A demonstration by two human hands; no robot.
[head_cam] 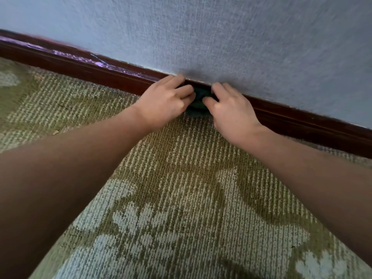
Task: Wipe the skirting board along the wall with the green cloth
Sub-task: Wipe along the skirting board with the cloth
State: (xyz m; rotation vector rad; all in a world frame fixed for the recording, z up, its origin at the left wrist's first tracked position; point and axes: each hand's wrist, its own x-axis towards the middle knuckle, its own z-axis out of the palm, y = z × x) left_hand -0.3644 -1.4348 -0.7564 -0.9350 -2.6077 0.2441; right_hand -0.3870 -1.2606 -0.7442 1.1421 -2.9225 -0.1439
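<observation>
- My left hand (167,101) and right hand (229,115) are both gripping the green cloth (198,102), fingers (182,91) curling round it.
- The cloth is sitting bunched against the skirting board (100,71), low by the carpet (181,178).
- Risk, as I judge it: a wad this small may be skipping the board's top edge, with my knuckles scraping the wall (241,37).

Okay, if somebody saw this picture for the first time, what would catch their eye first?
At centre, the left hand and right hand grip a dark green cloth bunched against the skirting board. That red-brown board runs diagonally under the grey-blue wall, streaked pale purple toward the left. Patterned olive carpet fills the foreground.
</observation>
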